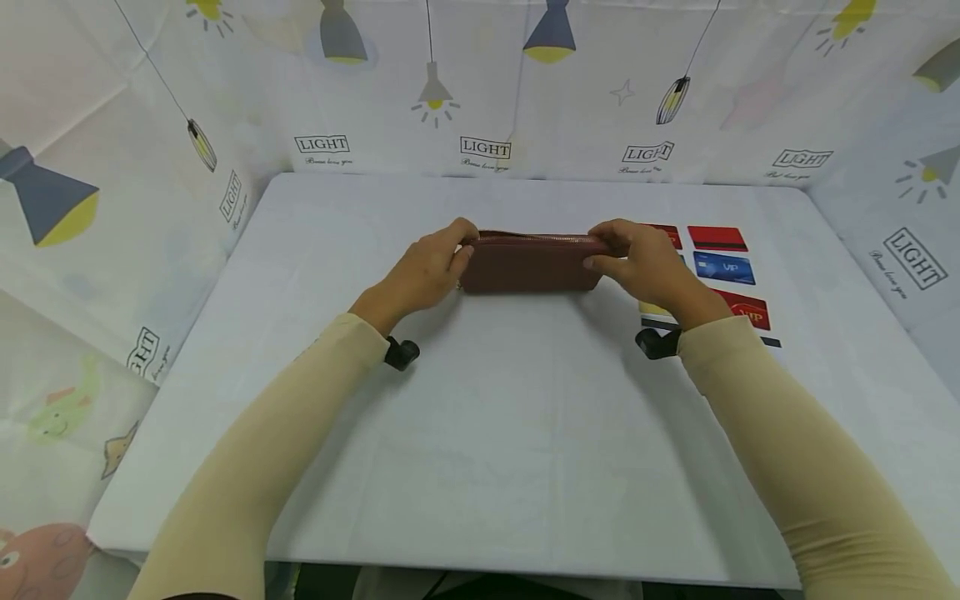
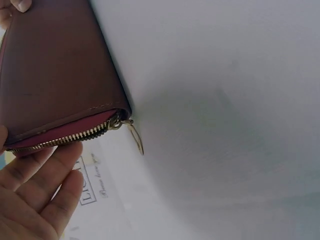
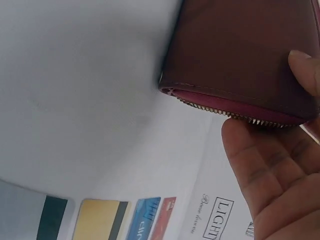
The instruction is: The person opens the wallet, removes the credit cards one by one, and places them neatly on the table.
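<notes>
A long brown zip wallet stands on its long edge on the white table, its zipped side facing up. My left hand grips its upper left corner, thumb on the near face. At the other end my right hand pinches the upper right corner the same way. In the left wrist view the zip pull hangs at the wallet's bottom corner, and red lining shows beside the metal teeth. The right wrist view shows more teeth along the other end, with fingertips beneath. The wallet's inside is hidden.
Several cards lie to the right, partly behind my right hand: a red striped card, a blue VIP card, a red VIP card and a yellow one. Lamp-printed cloth stands behind and beside the table.
</notes>
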`<state>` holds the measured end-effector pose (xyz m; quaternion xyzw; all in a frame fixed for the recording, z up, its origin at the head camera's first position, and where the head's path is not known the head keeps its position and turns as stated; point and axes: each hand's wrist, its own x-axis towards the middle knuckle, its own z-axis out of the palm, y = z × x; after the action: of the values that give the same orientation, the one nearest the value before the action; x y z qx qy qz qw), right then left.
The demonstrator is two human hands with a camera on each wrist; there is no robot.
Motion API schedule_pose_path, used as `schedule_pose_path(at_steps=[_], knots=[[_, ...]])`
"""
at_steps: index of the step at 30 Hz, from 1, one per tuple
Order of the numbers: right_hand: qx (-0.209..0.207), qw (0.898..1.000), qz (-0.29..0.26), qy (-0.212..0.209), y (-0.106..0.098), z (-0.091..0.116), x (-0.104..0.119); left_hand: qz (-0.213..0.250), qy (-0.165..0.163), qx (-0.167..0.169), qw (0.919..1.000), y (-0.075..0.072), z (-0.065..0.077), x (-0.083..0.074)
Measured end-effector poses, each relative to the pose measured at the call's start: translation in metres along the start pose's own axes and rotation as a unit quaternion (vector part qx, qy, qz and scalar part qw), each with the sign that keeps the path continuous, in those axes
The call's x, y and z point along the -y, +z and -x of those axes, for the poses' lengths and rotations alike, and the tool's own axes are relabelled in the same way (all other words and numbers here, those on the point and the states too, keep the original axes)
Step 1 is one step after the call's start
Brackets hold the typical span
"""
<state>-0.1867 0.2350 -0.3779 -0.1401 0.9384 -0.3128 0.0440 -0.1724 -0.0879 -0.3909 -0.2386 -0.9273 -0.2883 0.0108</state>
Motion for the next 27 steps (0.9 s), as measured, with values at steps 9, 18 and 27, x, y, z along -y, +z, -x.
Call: schedule_pose_path(at_steps=[9, 18, 27], knots=[[0.003, 0.998, -0.044, 0.034, 0.004, -0.006, -0.005, 0.095, -0.093, -0.002, 0.9912, 0.004, -0.006, 0.007], [0.002, 0.991, -0.12, 0.064, 0.01, -0.017, -0.006, 0.119, -0.13, -0.011, 0.9842, 0.005, -0.008, 0.015], [0.013, 0.989, -0.092, 0.112, 0.019, -0.027, 0.003, 0.104, -0.155, -0.007, 0.9824, 0.008, -0.012, 0.024]])
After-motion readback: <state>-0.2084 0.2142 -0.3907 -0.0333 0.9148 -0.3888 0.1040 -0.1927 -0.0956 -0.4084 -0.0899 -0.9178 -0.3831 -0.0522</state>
